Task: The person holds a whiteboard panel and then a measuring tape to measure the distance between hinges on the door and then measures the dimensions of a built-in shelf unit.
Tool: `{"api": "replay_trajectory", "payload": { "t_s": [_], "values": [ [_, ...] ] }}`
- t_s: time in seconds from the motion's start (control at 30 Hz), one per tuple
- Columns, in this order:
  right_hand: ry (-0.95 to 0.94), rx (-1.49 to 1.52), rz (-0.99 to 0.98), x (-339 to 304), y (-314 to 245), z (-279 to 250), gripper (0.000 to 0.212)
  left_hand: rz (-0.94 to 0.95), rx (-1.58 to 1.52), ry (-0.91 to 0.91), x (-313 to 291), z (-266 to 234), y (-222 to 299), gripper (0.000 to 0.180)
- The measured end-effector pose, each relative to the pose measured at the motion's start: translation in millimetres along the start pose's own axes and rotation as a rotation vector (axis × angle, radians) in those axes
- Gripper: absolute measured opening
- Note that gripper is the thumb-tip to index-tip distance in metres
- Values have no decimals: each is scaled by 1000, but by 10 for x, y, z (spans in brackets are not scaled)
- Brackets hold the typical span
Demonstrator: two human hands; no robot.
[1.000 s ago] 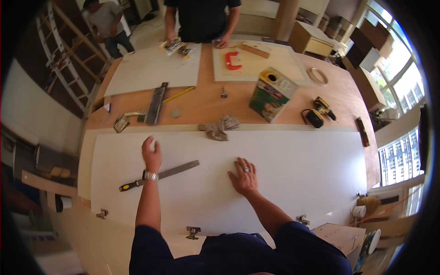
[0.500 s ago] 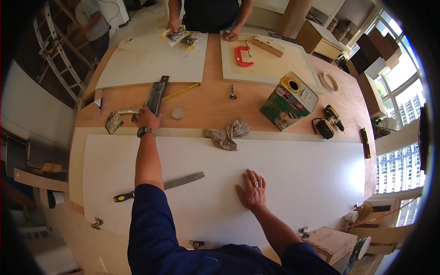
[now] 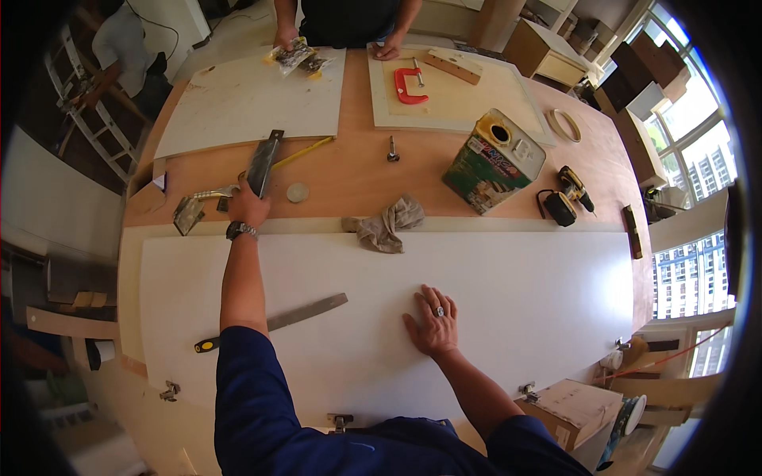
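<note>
Dark metal bar [image 3: 265, 159] slanted at upper left of frame; left hand [image 3: 249, 206] at its lower end, fingers partly hidden, cannot tell if closed on it. Right hand [image 3: 433, 324], near centre, flat on white board [image 3: 524, 293], fingers slightly spread, 1 ring [image 3: 439, 312]. File [image 3: 309, 311] left of centre.

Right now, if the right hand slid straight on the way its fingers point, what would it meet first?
The right hand, on the white panel, would probably meet the crumpled grey rag at its right end, though it might pass just beside it.
</note>
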State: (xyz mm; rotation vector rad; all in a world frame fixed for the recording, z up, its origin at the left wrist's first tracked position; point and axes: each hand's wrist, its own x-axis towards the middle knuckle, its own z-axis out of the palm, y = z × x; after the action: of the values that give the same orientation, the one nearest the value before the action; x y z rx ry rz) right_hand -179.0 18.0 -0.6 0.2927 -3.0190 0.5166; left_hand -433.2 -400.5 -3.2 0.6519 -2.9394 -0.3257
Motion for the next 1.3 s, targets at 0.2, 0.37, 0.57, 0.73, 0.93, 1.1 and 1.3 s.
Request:
{"api": "replay_trajectory", "payload": {
  "t_s": [0.2, 0.37, 0.57, 0.73, 0.93, 1.1, 1.3],
  "values": [
    [-14, -2, 18, -4, 21, -5, 49, 7, -71, 31, -138, -25, 95, 78],
    [-25, -2, 0, 8, -9, 3, 50, -52, -54, -6, -167, -57, 125, 80],
    [-42, -11, 6, 15, -24, -13, 50, -113, 18, -75, -178, -119, 226, 83],
    [-63, -31, 21, -5, 4, -2, 51, -87, 54, -88, -148, -128, 270, 84],
    [-88, -19, 27, -13, 4, 10, 54, -32, 42, -94, -93, -100, 225, 82],
    [-66, -7, 25, -12, 15, 13, 53, -88, -28, 0, -183, -166, 339, 78],
    [-42, -15, 15, 3, 17, -19, 52, 105, -180, 84, -407, -351, 884, 75]
  ]
}}
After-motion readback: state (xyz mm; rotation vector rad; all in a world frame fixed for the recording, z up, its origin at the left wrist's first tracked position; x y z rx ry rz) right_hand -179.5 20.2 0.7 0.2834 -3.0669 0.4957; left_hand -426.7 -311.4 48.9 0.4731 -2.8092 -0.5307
